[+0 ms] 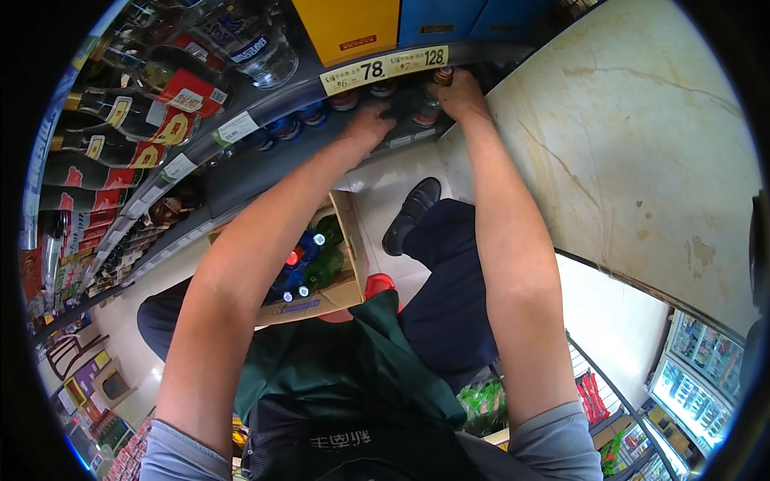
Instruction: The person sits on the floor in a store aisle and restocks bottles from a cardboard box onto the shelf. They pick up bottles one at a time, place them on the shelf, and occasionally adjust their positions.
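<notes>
My right hand [462,96] is closed around the upper part of a clear glass bottle [428,111] with a red-and-gold cap, at the right end of a dark lower shelf. To its left, my left hand [368,127] reaches over the same shelf's front, thumb and fingers apart, with nothing visible in it. Bottles with blue bases [313,113] and one with a red label [344,100] stand behind and left of it. Below my left forearm, an open cardboard box [352,240] holds several green and blue glass bottles [325,267], one with a red cap.
Above the hands runs a shelf edge with price tags [385,69], bearing a yellow box [349,27] and blue boxes. More bottles fill the left shelves. A marble-patterned panel [625,150] borders the right arm. A red stool [380,284] touches the cardboard box.
</notes>
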Demonstrator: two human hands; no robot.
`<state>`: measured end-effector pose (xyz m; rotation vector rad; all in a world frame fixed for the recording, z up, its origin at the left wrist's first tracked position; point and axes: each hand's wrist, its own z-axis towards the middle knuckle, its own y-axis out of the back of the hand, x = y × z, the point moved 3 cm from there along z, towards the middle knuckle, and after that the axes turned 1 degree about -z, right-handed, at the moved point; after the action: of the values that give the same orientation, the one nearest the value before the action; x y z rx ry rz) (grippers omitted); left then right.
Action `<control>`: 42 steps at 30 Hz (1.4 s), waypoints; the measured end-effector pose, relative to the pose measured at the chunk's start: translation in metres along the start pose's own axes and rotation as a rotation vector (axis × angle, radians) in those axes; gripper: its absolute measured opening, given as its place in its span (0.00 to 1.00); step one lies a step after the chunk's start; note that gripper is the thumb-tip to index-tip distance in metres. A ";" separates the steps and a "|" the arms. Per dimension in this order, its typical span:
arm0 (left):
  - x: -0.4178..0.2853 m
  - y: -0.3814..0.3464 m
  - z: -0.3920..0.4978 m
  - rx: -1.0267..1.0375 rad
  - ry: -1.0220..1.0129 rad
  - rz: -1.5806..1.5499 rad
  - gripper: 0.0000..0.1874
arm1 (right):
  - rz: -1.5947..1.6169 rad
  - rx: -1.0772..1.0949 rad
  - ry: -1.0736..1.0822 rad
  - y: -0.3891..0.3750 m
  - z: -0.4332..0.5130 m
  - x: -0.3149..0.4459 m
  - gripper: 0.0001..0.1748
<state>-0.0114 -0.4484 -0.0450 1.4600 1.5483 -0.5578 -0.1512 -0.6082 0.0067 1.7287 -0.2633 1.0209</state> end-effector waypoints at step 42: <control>0.213 0.109 -0.373 -0.296 0.039 -0.276 0.17 | -0.751 0.542 0.558 -0.227 -0.268 0.087 0.13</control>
<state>0.0032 -0.0065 -0.0138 1.0479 1.7922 -0.4367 -0.0935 -0.2571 -0.0626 1.6906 1.0271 0.9840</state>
